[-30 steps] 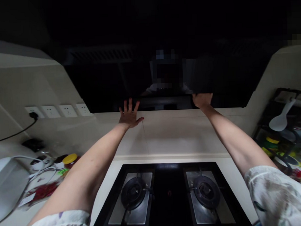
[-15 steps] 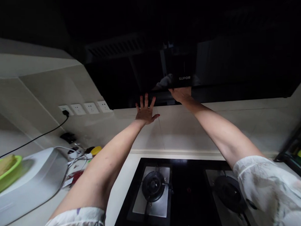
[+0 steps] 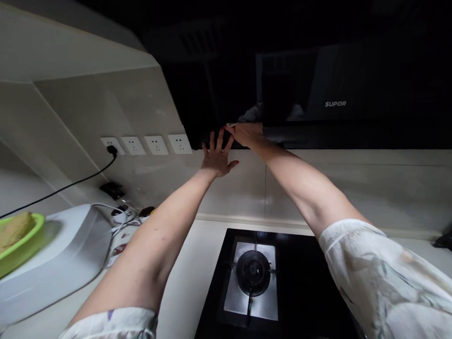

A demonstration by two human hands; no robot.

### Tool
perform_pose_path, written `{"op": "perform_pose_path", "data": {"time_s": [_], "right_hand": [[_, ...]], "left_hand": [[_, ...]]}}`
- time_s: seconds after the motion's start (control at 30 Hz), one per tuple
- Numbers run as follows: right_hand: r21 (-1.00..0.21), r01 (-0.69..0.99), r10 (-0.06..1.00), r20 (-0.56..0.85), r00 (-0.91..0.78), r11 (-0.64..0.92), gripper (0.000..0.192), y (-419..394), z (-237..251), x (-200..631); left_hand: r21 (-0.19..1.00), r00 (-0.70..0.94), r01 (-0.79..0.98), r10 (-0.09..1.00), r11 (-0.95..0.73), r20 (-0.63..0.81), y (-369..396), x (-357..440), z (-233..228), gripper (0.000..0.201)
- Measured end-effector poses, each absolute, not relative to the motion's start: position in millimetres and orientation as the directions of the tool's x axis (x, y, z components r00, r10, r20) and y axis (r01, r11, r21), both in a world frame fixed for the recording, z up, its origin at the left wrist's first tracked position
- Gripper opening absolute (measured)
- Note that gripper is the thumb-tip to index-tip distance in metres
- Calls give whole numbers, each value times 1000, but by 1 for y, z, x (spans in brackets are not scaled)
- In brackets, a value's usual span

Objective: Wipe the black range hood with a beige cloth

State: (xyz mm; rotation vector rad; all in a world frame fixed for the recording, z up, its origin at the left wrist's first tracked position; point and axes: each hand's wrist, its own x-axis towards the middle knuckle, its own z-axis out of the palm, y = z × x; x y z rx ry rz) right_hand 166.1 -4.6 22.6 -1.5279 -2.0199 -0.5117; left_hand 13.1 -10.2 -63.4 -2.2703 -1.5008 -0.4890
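Observation:
My left hand lies flat on the beige wall tiles, fingers spread, just under the black range hood. My right hand presses against the hood's lower edge, right beside the left fingertips. A small pale edge of a cloth shows at its fingertips; the rest is hidden by the hand. Both arms stretch out over the black gas stove, with one burner in sight below.
A row of wall sockets sits left of the hood, with a black cable plugged into one. On the left counter stands a white appliance with a green bowl on top. Small items and cords lie behind it.
My right hand has slid left along the hood's lower edge until it is beside the left hand. My view has turned left; the left hand stays on the wall.

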Motion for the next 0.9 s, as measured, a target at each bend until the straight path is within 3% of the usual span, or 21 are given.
{"op": "perform_pose_path", "data": {"time_s": [0.13,0.3,0.47,0.57,0.7,0.8,0.9], "right_hand": [[-79,975,744,660,-103,205,51,-13,24,193],[-201,975,575,811,110,96,50,-34,15,297],[-315,943,513,830,219,107,55,-58,2,369],[-320,945,498,832,245,70,58,-55,-2,357],[-240,971,517,832,201,8,61,-35,-3,301],[-127,989,566,822,64,73,60,-20,1,250],[-92,983,630,776,-28,157,57,-5,10,198]], "left_hand": [[-119,377,922,785,-369,492,-6,14,-68,104],[-135,380,922,781,-363,496,-7,14,-69,104],[-143,390,918,771,-370,503,-10,15,-69,105],[-150,393,917,769,-371,504,-10,16,-69,106],[-152,404,912,764,-382,504,-9,15,-70,106],[-145,408,909,761,-392,504,-8,15,-71,106],[-132,407,908,764,-397,500,-9,15,-71,107]]}}
